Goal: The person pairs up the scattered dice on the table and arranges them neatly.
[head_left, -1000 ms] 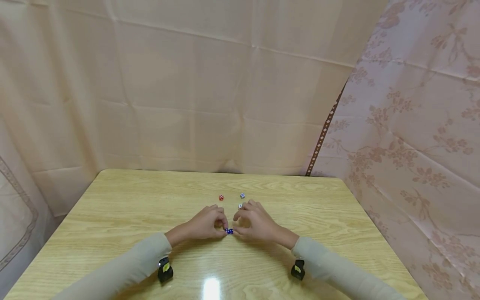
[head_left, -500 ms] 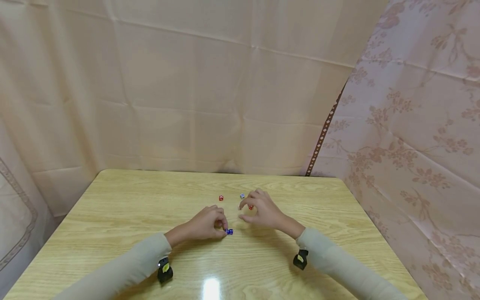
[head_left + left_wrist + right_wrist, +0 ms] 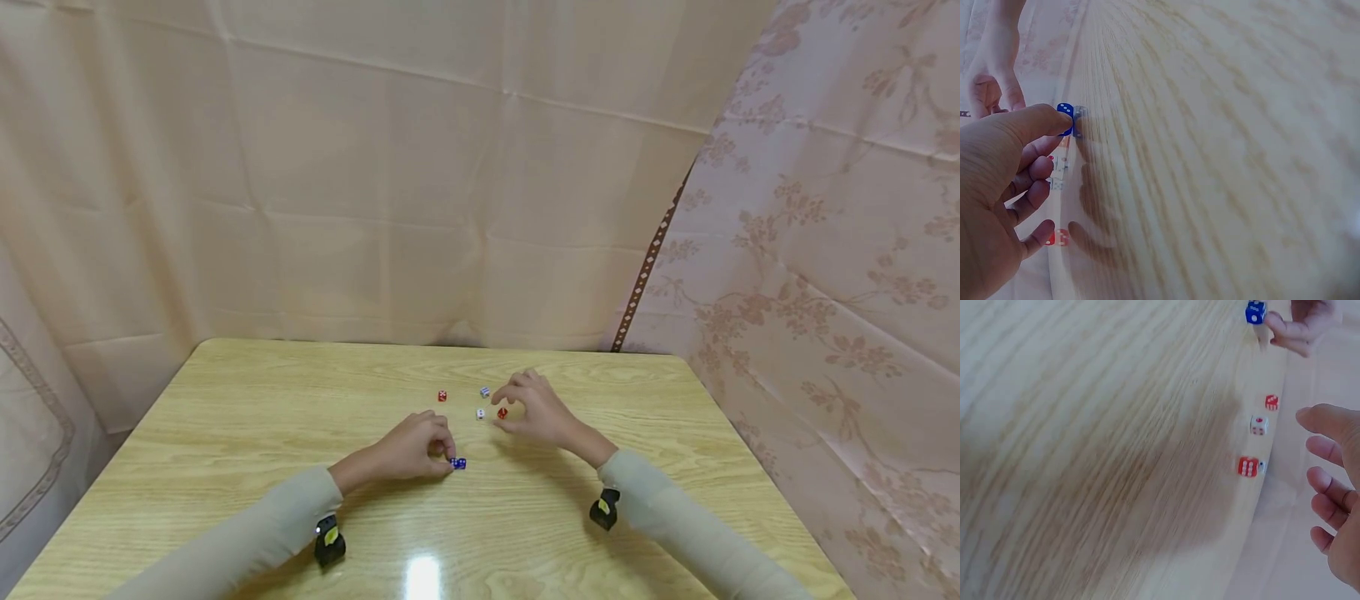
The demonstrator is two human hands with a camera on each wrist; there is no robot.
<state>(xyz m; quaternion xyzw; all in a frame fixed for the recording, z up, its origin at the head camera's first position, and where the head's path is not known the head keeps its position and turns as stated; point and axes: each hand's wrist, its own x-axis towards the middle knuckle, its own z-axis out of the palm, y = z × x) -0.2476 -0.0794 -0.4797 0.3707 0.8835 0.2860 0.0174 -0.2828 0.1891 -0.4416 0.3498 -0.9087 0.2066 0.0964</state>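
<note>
Two blue dice [image 3: 458,463] sit side by side near the table's middle. My left hand [image 3: 411,446] holds the left one, thumb and index finger pinching it; in the left wrist view the thumb tip lies against a blue die [image 3: 1065,119]. My right hand [image 3: 542,410] reaches over the table with thumb and fingers parted, holding nothing, and a red die [image 3: 502,412] shows in the gap between them. Just left of that is a white die [image 3: 481,413] with a single dot and several smaller dots on its faces in the right wrist view.
Farther back on the wooden table [image 3: 300,392] lie another red die [image 3: 442,396] and a white die with blue marks [image 3: 484,392]. A beige curtain [image 3: 375,208] hangs behind the table's far edge, and a floral curtain [image 3: 825,250] at the right.
My right hand has moved away from the blue dice, back and to the right, to the red die, uncovering it and the white die. My left hand stays at the blue dice.
</note>
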